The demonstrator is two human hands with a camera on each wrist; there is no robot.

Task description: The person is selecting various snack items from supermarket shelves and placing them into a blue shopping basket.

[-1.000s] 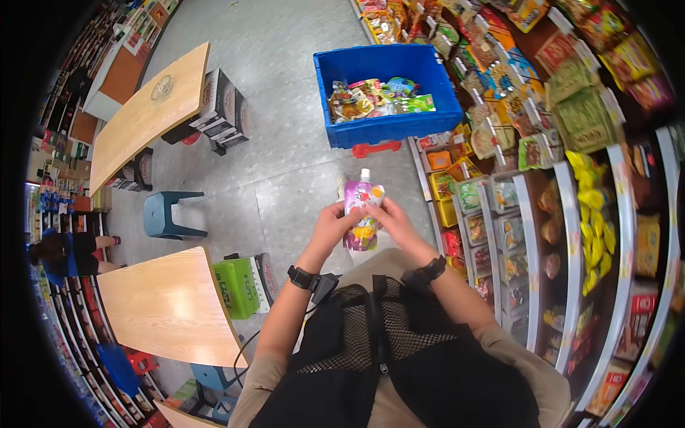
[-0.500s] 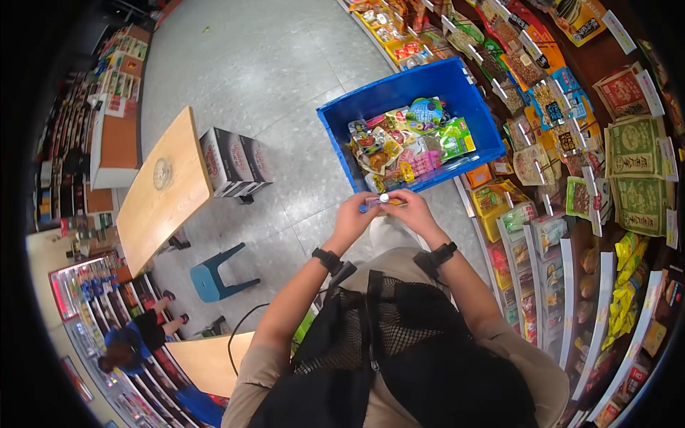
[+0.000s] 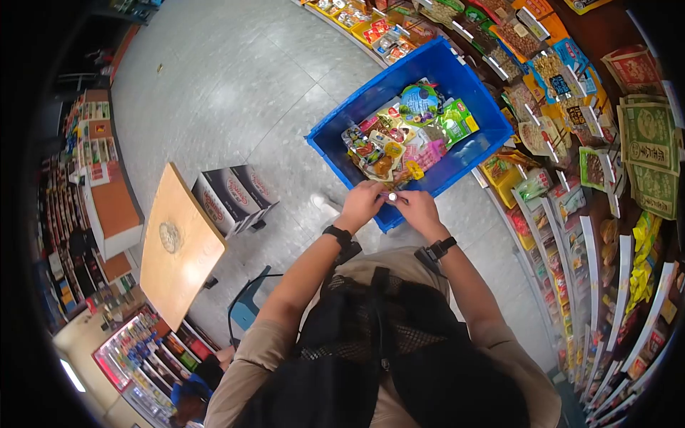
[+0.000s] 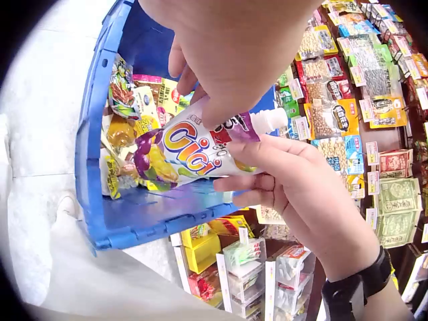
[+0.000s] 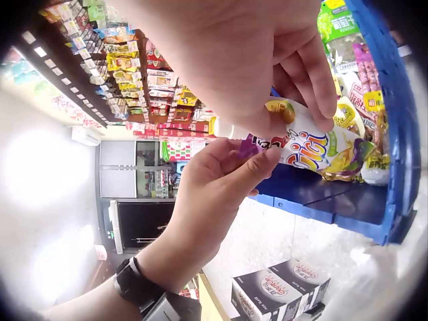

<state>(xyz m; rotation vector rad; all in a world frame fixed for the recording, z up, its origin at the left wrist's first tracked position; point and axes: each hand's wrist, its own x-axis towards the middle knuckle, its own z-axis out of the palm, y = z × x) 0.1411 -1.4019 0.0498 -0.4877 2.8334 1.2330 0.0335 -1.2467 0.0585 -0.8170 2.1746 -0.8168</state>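
Both hands pinch a spouted jelly drink pouch (image 4: 194,148), white and purple with "Cici" lettering and a white cap (image 4: 271,120). My left hand (image 3: 362,205) has its thumb and fingers on one side edge, near the spout. On the opposite edge is my right hand (image 3: 419,211), thumb and fingers also close below the cap. Seen from the head, the pouch's cap end points up and its body is mostly hidden. It is held over the near edge of a blue crate (image 3: 492,128), in which several snack packets (image 3: 417,103) lie heaped.
Shelves of bagged snacks (image 3: 549,85) run along the right, close beside the crate. A wooden table (image 3: 187,242) and black-and-white cartons (image 3: 235,194) stand to the left, with a blue-green stool (image 3: 250,299) nearer. A person (image 3: 196,389) is at the lower left.
The pouch went from lying face up in view to cap end up, still in both hands. The crate now appears closer to the hands, and the view has swung round, shifting the tables and stool.
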